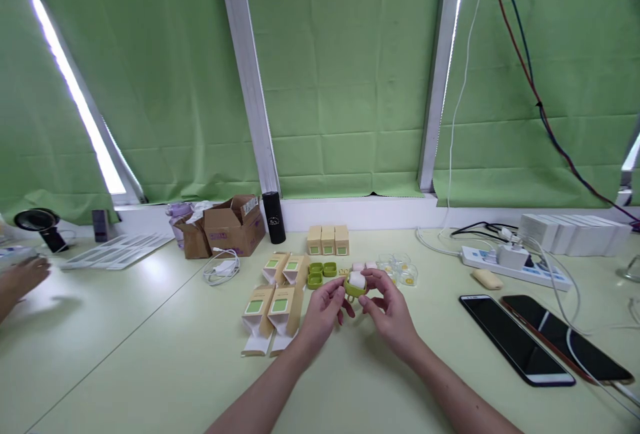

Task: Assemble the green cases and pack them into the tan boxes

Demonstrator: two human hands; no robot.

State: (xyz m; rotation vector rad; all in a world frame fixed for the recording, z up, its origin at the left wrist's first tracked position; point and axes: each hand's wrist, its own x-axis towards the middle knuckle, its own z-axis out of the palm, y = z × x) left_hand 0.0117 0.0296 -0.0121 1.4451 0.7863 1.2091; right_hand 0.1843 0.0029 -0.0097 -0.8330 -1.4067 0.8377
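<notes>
- The green case [355,291], a small cup-like piece, is held up just over the tabletop [370,394], directly between the two hands at the far end of both forearms.
- A white piece [357,279] sits in its mouth and stands out above the rim; a small loop shows at the underside, on the side towards the person.
- Neither hand is nearer: the left hand [323,314] pinches the case from the left and the right hand [393,321] from the right, thumbs on the near side. The body looks about as wide as tall, so no long axis can be told; the open mouth faces up.
- Just beyond the hands, slightly left, lie open green pieces [329,269]; straight beyond are pale pink pieces [371,265], with clear containers [409,275] bearing yellow marks to their right.
- To the left stand four cartons with open flaps [256,304]; farther back, three cartons [328,241] stand side by side.
- Well to the right are two phones [515,337] and a power strip [475,258]; back left is a cardboard box [233,237].
- At the far left edge, another person's hand [23,281] shows, blurred.
</notes>
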